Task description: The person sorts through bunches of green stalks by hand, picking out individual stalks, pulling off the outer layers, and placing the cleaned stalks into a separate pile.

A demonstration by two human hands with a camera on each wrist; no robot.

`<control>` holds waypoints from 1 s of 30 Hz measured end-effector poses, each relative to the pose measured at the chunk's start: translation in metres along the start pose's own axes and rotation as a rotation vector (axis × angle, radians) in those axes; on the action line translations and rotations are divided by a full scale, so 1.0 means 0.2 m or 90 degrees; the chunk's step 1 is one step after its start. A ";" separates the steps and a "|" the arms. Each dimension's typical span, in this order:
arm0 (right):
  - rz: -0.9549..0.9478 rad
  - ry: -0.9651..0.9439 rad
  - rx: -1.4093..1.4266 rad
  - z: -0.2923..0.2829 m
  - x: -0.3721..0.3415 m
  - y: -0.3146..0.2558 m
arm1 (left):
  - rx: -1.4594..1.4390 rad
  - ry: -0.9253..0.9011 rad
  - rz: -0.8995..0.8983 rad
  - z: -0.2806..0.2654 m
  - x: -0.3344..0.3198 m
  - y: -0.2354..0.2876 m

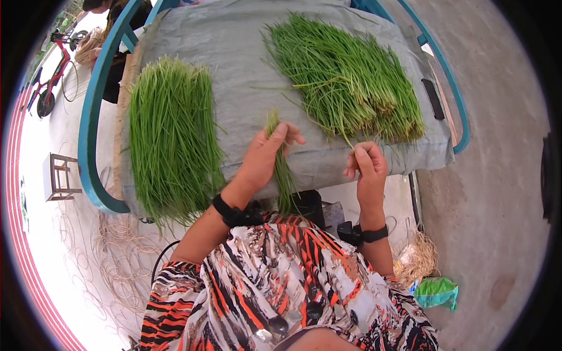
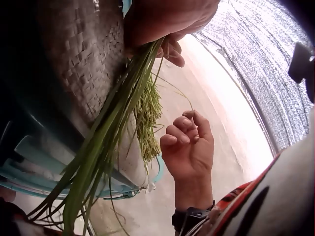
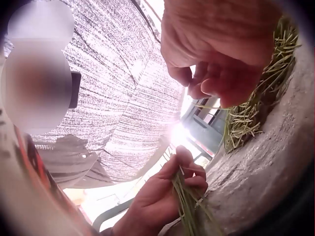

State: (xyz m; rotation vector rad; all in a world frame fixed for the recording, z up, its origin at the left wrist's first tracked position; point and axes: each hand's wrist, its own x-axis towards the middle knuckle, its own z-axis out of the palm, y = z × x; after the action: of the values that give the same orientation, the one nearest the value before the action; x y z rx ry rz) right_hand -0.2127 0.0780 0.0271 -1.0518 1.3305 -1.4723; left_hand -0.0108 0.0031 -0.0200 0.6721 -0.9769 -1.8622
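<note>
My left hand (image 1: 257,157) grips a small bunch of green chives (image 1: 284,178), which hangs down past the edge of the covered surface (image 1: 240,58). In the head view my right hand (image 1: 369,167) is at the near edge of the larger chive heap (image 1: 345,76), its thumb and fingertip pinching the end of one thin chive stalk (image 1: 348,141). The left wrist view also shows that thin stalk (image 2: 181,92) reaching to the right fingertips. To the left lies a neat pile of chives (image 1: 172,134), its blades draping over the near edge.
Blue metal rails (image 1: 91,123) flank the surface on both sides. A dark phone-like object (image 1: 432,98) lies at the right edge. A small stool (image 1: 61,176) stands on the floor at left. Dry strands (image 1: 417,257) and a green bag (image 1: 436,292) lie at lower right.
</note>
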 end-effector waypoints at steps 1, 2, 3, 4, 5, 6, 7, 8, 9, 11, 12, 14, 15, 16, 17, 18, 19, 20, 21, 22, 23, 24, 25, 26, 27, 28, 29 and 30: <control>0.015 -0.029 -0.004 -0.01 -0.01 -0.01 | 0.076 0.004 0.031 0.03 -0.01 0.03; 0.030 -0.057 -0.007 -0.02 -0.02 -0.02 | 0.153 0.007 0.062 0.05 -0.03 0.05; 0.046 -0.085 -0.009 -0.02 -0.03 -0.03 | 0.209 0.007 0.128 0.07 -0.03 0.06; 0.048 -0.104 -0.012 -0.02 -0.04 -0.04 | 0.264 0.007 0.195 0.10 -0.04 0.06; 0.050 -0.124 -0.015 -0.02 -0.05 -0.04 | 0.319 0.008 0.261 0.11 -0.04 0.07; 0.052 -0.145 -0.018 -0.02 -0.06 -0.05 | 0.397 -0.009 0.327 0.13 -0.04 0.09; 0.058 -0.147 -0.015 -0.01 -0.06 -0.06 | 0.475 -0.026 0.393 0.15 -0.04 0.13; 0.064 -0.148 -0.012 0.00 -0.06 -0.07 | 0.553 -0.044 0.460 0.16 -0.04 0.14; 0.070 -0.149 -0.009 0.00 -0.07 -0.07 | 0.588 -0.055 0.452 0.16 -0.04 0.13; 0.059 -0.159 0.004 0.00 -0.06 -0.08 | 0.656 -0.076 0.436 0.16 -0.04 0.11; 0.053 -0.164 0.009 0.00 -0.06 -0.08 | 0.663 -0.084 0.430 0.16 -0.04 0.09; 0.044 -0.198 0.003 -0.01 -0.04 -0.08 | 0.677 -0.101 0.419 0.15 -0.04 0.08; 0.040 -0.215 0.000 -0.02 -0.04 -0.08 | 0.670 -0.119 0.379 0.15 -0.05 0.08; 0.038 -0.208 -0.009 -0.01 -0.03 -0.08 | 0.663 -0.136 0.337 0.15 -0.05 0.10; 0.036 -0.201 -0.018 0.00 -0.03 -0.09 | 0.656 -0.153 0.295 0.14 -0.06 0.11; 0.035 -0.194 -0.027 0.01 -0.02 -0.10 | 0.667 -0.139 0.297 0.13 -0.06 0.11; 0.033 -0.195 -0.028 0.01 -0.02 -0.09 | 0.678 -0.125 0.299 0.11 -0.06 0.10; 0.032 -0.197 -0.030 0.02 -0.01 -0.09 | 0.690 -0.110 0.300 0.10 -0.06 0.10; 0.031 -0.198 -0.031 0.02 -0.01 -0.09 | 0.591 -0.110 0.254 0.10 -0.07 0.10; 0.036 -0.202 -0.037 0.03 0.00 -0.09 | 0.492 -0.109 0.208 0.11 -0.08 0.09; 0.042 -0.205 -0.042 0.04 0.00 -0.10 | 0.392 -0.108 0.161 0.12 -0.08 0.09; 0.047 -0.207 -0.047 0.05 0.00 -0.11 | 0.382 -0.109 0.180 0.12 -0.08 0.08; 0.052 -0.199 -0.057 0.06 0.00 -0.11 | 0.371 -0.111 0.200 0.12 -0.08 0.08; 0.057 -0.191 -0.068 0.07 0.00 -0.12 | 0.361 -0.113 0.219 0.13 -0.08 0.08; 0.061 -0.182 -0.078 0.07 0.01 -0.12 | 0.316 -0.133 0.156 0.13 -0.08 0.09; 0.044 -0.181 -0.094 0.07 0.01 -0.12 | 0.272 -0.152 0.093 0.13 -0.09 0.11; 0.025 -0.179 -0.108 0.07 0.02 -0.11 | 0.228 -0.171 0.030 0.13 -0.10 0.13; 0.007 -0.177 -0.123 0.08 0.02 -0.10 | 0.225 -0.161 0.008 0.13 -0.10 0.13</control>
State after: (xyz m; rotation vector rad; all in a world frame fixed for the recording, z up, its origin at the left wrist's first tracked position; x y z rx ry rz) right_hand -0.2007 0.0705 0.0480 -1.3184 1.2928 -1.1556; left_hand -0.0091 0.0228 0.0160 0.6406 -1.4949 -1.8089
